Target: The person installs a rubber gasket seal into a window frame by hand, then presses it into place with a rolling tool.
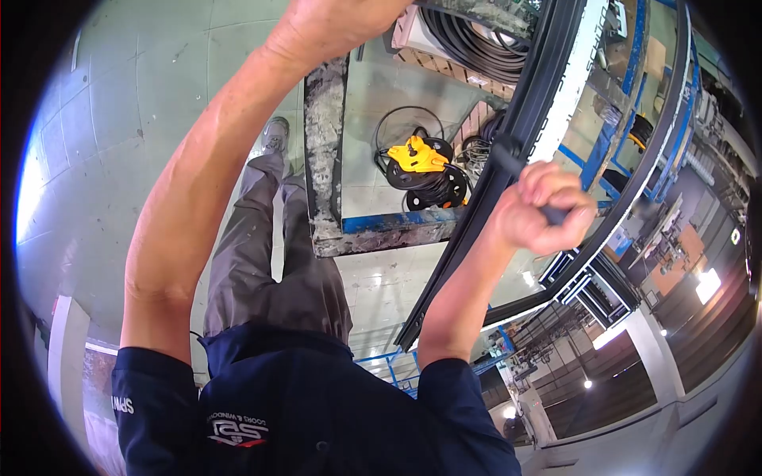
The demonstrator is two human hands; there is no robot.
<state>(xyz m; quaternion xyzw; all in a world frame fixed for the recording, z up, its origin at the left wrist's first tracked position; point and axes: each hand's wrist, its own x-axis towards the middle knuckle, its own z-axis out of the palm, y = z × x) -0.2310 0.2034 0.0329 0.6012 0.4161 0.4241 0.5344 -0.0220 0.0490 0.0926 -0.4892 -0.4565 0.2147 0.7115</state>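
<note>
My right hand [549, 208] is wrapped round the dark handle of a mallet, whose black head [506, 154] overlaps the dark metal profile in this view. That long black profile [520, 131] runs diagonally past my right forearm, with white lettered film [573, 87] along one side. At the top edge is my left hand [349, 20], near the far end of the worn bench frame [324, 151]. Its fingers are cut off by the picture edge.
Below the bench frame, a yellow and black cable reel [419, 157] is on the floor. Coiled black hose [476, 47] lies in a box at the top. Another dark profile [635, 186] slants across the right, meeting a cut corner section [597, 289]. Blue racks [611, 135] stand beyond.
</note>
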